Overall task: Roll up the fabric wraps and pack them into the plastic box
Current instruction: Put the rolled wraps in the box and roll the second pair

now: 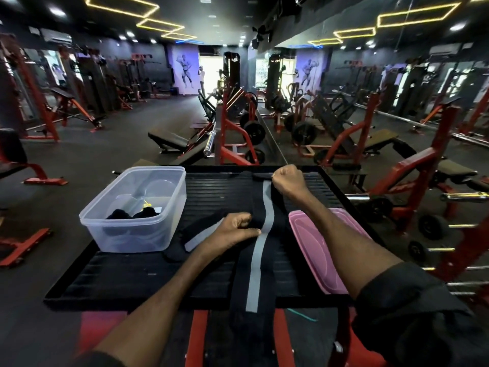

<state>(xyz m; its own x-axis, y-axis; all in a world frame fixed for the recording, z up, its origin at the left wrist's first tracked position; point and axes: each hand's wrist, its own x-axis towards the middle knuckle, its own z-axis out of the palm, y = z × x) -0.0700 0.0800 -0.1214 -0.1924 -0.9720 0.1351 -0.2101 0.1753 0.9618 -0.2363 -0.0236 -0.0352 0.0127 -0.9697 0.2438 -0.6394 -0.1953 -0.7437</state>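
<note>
The fabric wrap [254, 271], judged soft, light and limp, is pinched mid-length by the left hand [232, 230] and gripped at its far end, where rolling is best begun, by the curled fingers [281, 174] of the right hand [289, 182].

The room is dimly lit by yellow ceiling strips [419, 9] across the top of the frame; a doorway [211, 72] at upper centre is blown out white. Lines are bent toward the edges, and the lower corners seem softened.

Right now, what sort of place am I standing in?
Most likely a gym's weight floor. Rows of red-framed weight machines fill the room, a padded bench sits ahead, and a bodybuilder mural covers the far wall.
</note>
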